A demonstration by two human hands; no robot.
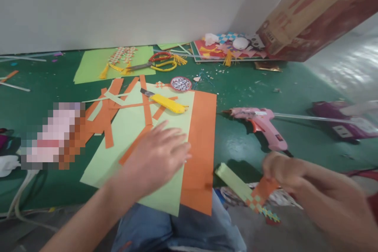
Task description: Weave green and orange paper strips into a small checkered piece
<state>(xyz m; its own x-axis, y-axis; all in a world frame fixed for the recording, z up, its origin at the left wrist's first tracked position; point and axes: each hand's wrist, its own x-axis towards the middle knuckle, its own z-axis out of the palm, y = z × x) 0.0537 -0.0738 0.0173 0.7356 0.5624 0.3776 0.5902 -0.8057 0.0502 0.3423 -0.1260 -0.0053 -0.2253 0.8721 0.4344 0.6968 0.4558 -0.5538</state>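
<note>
1. Green floor (236, 86) runs back to a white wall (118, 4), and I take the green sheet (130, 134) lying on that floor as my landmark.
2. My left hand (158, 157) lies palm down on the near half of the green sheet. Its fingers are spread apart and flat, gripping nothing. I read it as weight that keeps the light paper from sliding.
3. My right hand (280, 169) is off the right of the green sheet, raised above the floor. It is blurred, but its fingers look pinched together on the upper end of the weave (256, 197).
4. That weave of orange and green paper hangs from the pinch. One long green strip sticks out towards the green sheet. Held by one end, the loose ends stay free.
5. An orange sheet (202, 141) lies under the right edge of the green sheet, partly covered by it.
6. A yellow knife (167, 103) rests on the far part of the green sheet, across some orange strips (103, 118) that spill off its left side.
7. A pink glue gun (261, 120) lies right of the green sheet, nozzle pointing towards it and within reach of the right hand.
8. Beyond the green sheet are a dish (181, 84) of small beads and scissors (156, 61). A box (313, 12) leans far to the right.
9. My jeans (177, 228) show at its near edge.
</note>
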